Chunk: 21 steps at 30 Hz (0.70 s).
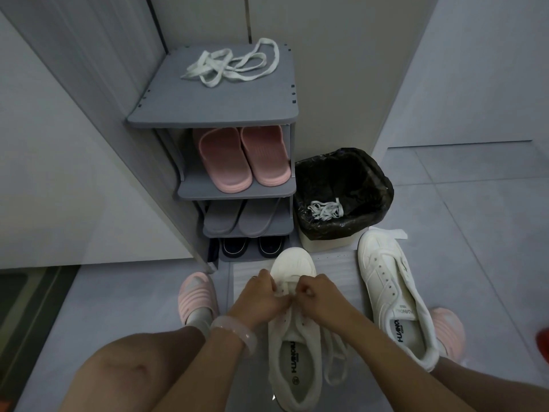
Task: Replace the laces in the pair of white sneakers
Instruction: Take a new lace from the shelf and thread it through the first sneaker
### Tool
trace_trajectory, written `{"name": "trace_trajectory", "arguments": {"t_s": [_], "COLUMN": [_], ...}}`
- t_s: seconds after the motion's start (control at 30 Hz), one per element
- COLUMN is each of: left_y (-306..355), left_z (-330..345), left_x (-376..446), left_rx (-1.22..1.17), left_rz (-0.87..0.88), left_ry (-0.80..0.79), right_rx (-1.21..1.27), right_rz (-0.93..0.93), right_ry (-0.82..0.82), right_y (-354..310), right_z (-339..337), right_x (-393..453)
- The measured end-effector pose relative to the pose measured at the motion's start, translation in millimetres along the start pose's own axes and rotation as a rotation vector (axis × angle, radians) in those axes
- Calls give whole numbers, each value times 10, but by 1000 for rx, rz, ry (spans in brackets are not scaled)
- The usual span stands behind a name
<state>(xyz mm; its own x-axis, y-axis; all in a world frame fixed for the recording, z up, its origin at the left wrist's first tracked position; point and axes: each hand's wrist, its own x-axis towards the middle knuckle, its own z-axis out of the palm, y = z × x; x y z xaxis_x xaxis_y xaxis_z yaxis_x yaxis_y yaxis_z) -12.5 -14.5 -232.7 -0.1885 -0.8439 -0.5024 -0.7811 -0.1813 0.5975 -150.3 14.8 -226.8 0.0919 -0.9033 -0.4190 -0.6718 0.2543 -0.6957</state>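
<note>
With both my left hand and right hand curled and pinching the white flat lace at the far eyelets of the near white leather sneaker, I judge lacing just begun, while the right unlaced white sneaker waits and another white lace lies on the far grey shelf top.

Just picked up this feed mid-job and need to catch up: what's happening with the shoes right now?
A person crouches on the floor, lacing one white sneaker. The left hand and right hand both pinch the lace at the eyelets near the toe. The second sneaker lies to the right with empty eyelets. A loose white lace waits on top of the grey shoe rack, and a bundle of laces sits in the lined bin.
</note>
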Motion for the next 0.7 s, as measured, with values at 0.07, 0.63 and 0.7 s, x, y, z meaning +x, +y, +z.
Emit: {"name": "trace_trajectory", "arguments": {"t_s": [0.07, 0.63, 0.7], "left_y": [19, 55, 41], "left_z": [-13, 142, 139], "left_x": [-10, 82, 102], "left_rx": [-10, 392, 323], "left_rz": [-1, 381, 366], "left_ry": [14, 293, 314], "right_rx": [109, 12, -5], "right_rz": [22, -67, -86], "right_ry": [-49, -15, -9], "right_y": [9, 0, -15], "right_z": [-68, -191, -186], "right_x": [-4, -100, -106]}}
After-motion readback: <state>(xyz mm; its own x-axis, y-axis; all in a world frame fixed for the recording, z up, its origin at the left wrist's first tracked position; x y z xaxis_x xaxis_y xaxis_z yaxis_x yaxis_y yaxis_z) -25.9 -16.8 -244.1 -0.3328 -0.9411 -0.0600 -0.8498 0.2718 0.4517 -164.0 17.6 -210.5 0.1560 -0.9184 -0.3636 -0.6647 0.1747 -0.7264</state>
